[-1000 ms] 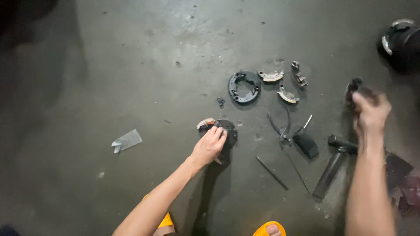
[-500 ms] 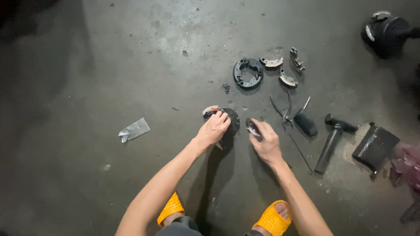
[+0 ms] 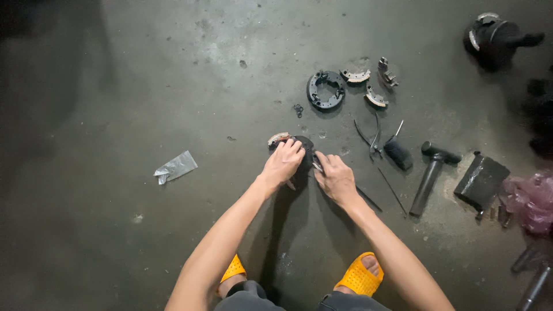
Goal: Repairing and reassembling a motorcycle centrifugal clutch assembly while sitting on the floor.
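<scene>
1. The left hand [image 3: 283, 163] lies palm-down on a dark round part [image 3: 304, 151] on the concrete floor [image 3: 115, 115], fingers curled over its top edge and gripping it.
2. The right hand [image 3: 335, 178] sits just beside the left hand, touching the same round part from its right side. Its fingers are closed around a small metal tool [image 3: 317, 166]; the tool's kind cannot be told.
3. A pale curved shoe piece [image 3: 279, 138] shows just beyond the left hand's fingertips, at the round part's far edge.
4. Well beyond both hands lies a black ring-shaped plate [image 3: 326, 90], with two curved brake shoes [image 3: 356, 75] [image 3: 375, 98] and a small metal bracket [image 3: 387, 72] near it.
5. Off to the right hand's outer side: thin bent wire springs [image 3: 373, 137], a short black grip [image 3: 398, 154], a black hammer [image 3: 432, 173], then a dark block [image 3: 481, 181] farther out.
6. A crumpled clear plastic wrapper [image 3: 175, 167] lies well apart, to the left hand's outer side.
7. Yellow slippers [image 3: 360, 275] are on the person's feet, below both hands.
</scene>
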